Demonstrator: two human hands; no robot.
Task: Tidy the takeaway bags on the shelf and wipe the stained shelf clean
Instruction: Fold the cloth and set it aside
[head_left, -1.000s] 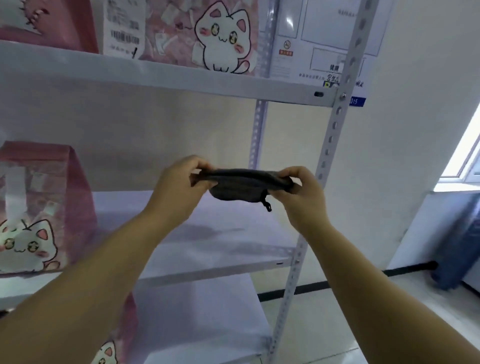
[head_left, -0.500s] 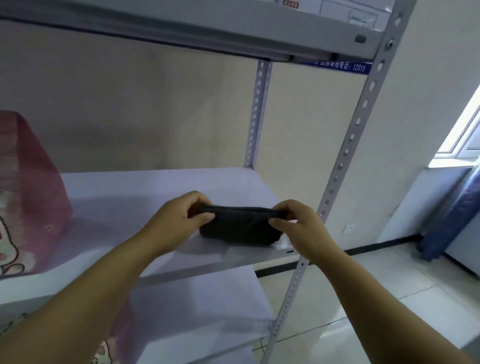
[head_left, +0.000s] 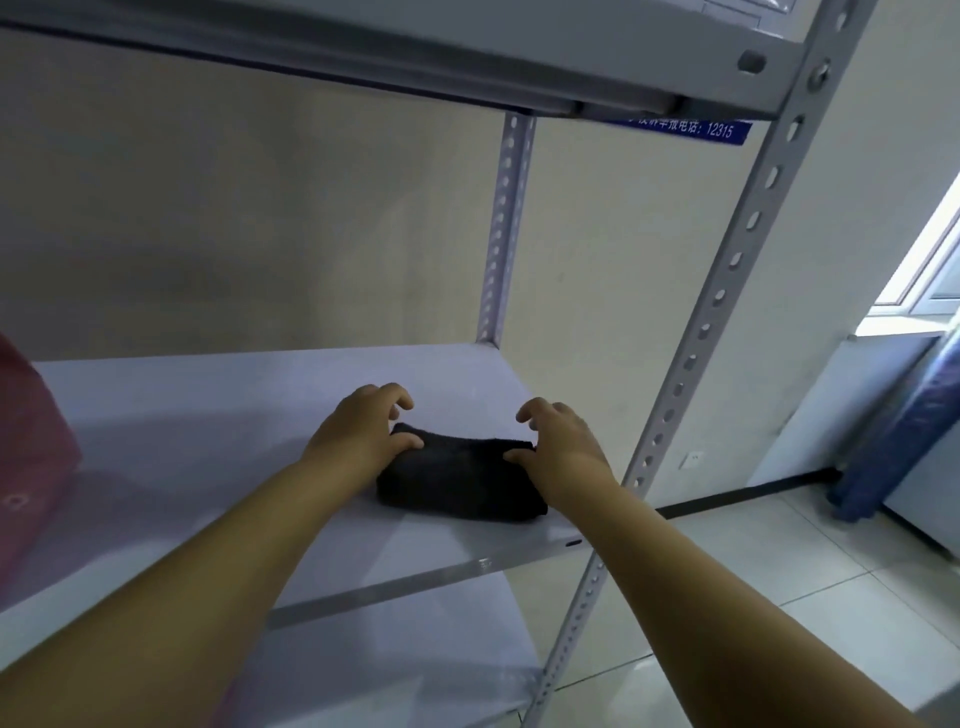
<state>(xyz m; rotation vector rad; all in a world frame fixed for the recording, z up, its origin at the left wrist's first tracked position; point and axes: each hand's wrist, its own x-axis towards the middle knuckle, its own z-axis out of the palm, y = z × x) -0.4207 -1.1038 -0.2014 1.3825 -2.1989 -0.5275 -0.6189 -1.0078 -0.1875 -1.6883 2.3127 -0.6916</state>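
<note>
A folded dark grey cloth (head_left: 460, 480) lies on the white middle shelf (head_left: 218, 415), near its front right corner. My left hand (head_left: 363, 434) hovers at the cloth's left end with fingers spread, the thumb touching the cloth. At the right end my right hand (head_left: 563, 441) is the same, fingers apart, thumb against the cloth. Neither hand grips it. A pink takeaway bag (head_left: 28, 457) stands at the far left of the same shelf, mostly cut off by the frame.
A grey perforated upright (head_left: 727, 270) rises just right of my right hand, and a rear upright (head_left: 506, 228) stands behind. The upper shelf's edge (head_left: 415, 57) runs overhead. A lower shelf (head_left: 395, 649) sits below. Tiled floor (head_left: 779, 571) and a blue curtain (head_left: 904, 431) lie to the right.
Both hands lowered the cloth from mid-air onto the middle shelf and let go, fingers now spread. The camera tilted down, so the top shelf's bags left view.
</note>
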